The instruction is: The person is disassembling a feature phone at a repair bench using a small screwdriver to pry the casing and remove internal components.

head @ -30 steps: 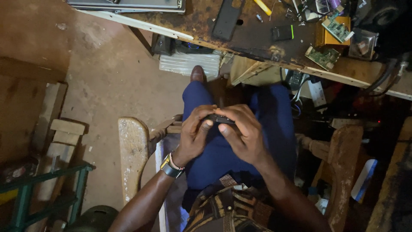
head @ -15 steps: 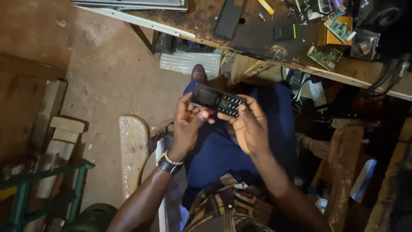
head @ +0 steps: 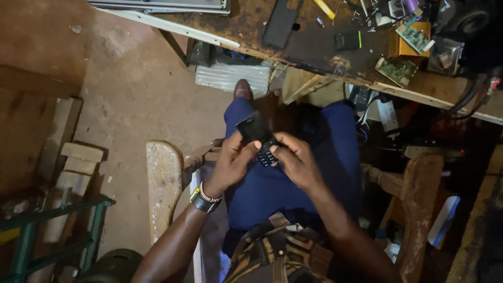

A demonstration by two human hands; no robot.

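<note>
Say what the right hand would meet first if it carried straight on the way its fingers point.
The right hand points up-left at the small black keypad phone, already touching its keypad end; beyond it sits the left hand. Depth looks shared.

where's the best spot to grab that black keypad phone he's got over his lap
By its two long edges, around the middle. The phone is a slim flat bar held face up and tilted over the lap, with the left hand at the screen end and the right hand at the keypad end. Coming from above seems safest, thumb and fingers pinching its narrow sides.

Glossy, seemingly plastic phone [head: 257, 137]; rough wooden bench [head: 164, 183]
</note>
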